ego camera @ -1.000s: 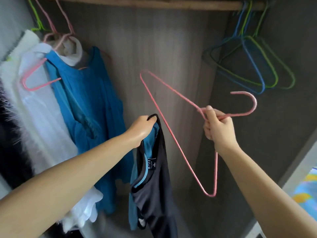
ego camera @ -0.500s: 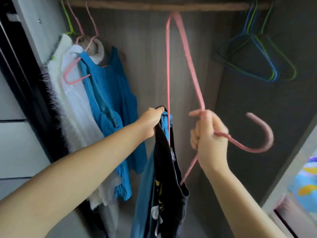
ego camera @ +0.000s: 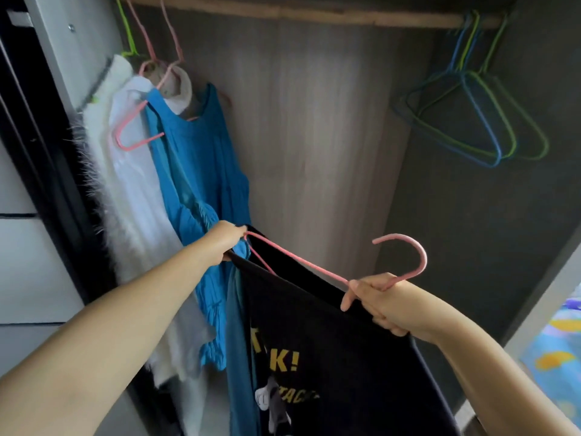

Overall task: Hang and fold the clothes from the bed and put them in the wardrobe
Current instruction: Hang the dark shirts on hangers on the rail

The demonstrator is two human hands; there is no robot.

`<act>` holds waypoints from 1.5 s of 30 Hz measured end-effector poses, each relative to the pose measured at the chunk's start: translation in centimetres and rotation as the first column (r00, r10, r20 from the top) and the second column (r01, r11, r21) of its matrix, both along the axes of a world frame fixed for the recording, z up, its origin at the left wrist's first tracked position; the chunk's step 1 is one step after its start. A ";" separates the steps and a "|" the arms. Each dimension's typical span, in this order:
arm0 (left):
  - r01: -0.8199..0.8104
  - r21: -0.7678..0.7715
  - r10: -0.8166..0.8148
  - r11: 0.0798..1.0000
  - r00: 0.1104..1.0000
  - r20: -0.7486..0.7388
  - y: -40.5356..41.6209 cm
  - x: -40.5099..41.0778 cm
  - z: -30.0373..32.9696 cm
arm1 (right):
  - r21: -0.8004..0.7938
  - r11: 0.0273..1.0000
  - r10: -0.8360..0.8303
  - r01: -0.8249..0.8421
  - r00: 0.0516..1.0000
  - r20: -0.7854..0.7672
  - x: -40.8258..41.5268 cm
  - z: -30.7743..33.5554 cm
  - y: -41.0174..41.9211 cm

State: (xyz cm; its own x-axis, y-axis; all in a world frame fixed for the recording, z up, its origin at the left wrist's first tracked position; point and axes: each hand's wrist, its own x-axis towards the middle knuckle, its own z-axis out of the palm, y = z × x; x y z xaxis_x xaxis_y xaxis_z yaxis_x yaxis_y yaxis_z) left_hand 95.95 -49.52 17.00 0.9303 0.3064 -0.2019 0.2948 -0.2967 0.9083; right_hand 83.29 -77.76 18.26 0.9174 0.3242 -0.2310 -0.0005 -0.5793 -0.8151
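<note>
A second ago I had the pink hanger (ego camera: 301, 258) out in the open air of the wardrobe, clear of the shirt; half a second ago it stood upright with one arm pointing at the rail. Now it lies almost level, and its far shoulder has gone into the black T-shirt (ego camera: 330, 347), whose fabric is stretched between my two hands. My left hand (ego camera: 228, 243) grips the shirt's edge at the hanger's far tip, fingers curled round the cloth. My right hand (ego camera: 382, 302) holds the hanger's neck just below the hook, fingers wrapped round the wire and, I judge, some cloth with it. So the threading has started: one shoulder looks seated, the other seems not yet settled, and the hook is free and still well below the wooden rail (ego camera: 314, 14). What remains, I reckon, is to pull the shirt square and lift the hook onto the rail.

Counting: one pink hanger in hand, one black T-shirt with yellow lettering on it. On the rail to the left hang three garments I can tell apart: a fluffy white piece (ego camera: 103, 171), a white shirt (ego camera: 135, 184), a blue dress (ego camera: 201, 190). There may be a fourth pale one behind the dress. To the right a bunch of empty hangers (ego camera: 471, 121), blue and green, about four; they overlap too much for a firm count.
</note>
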 end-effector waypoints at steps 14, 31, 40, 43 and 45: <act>0.490 0.741 -0.692 0.459 0.721 -0.048 -6.7 0.5 1.5 | 0.128 0.991 -0.022 0.042 0.987 -0.156 5.4 3.7 2.1; 0.161 0.120 -0.199 0.980 0.838 0.508 -8.5 -6.4 9.4 | 0.357 0.926 0.042 -0.122 0.974 0.223 16.0 15.1 13.5; -0.310 0.451 -0.027 0.837 0.800 0.600 -0.8 0.4 22.1 | -0.009 0.975 0.170 -0.221 0.721 0.672 21.5 25.9 22.1; -0.357 0.630 -0.022 0.690 0.859 0.511 1.8 3.2 24.6 | -0.080 0.978 0.197 -0.194 0.723 0.662 24.4 27.8 24.7; -0.331 0.782 -0.005 0.528 0.920 0.392 3.3 4.8 24.6 | -0.208 0.953 0.302 -0.219 0.725 0.619 25.8 27.5 26.0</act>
State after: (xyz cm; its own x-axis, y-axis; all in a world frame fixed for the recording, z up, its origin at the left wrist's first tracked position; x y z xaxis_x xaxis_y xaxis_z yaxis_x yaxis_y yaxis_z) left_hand 100.79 -46.22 41.62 0.7970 0.3284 0.5069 0.1775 -0.9296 0.3231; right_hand 109.10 -51.73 45.78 0.7445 0.5826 0.3260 0.6592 -0.5645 -0.4968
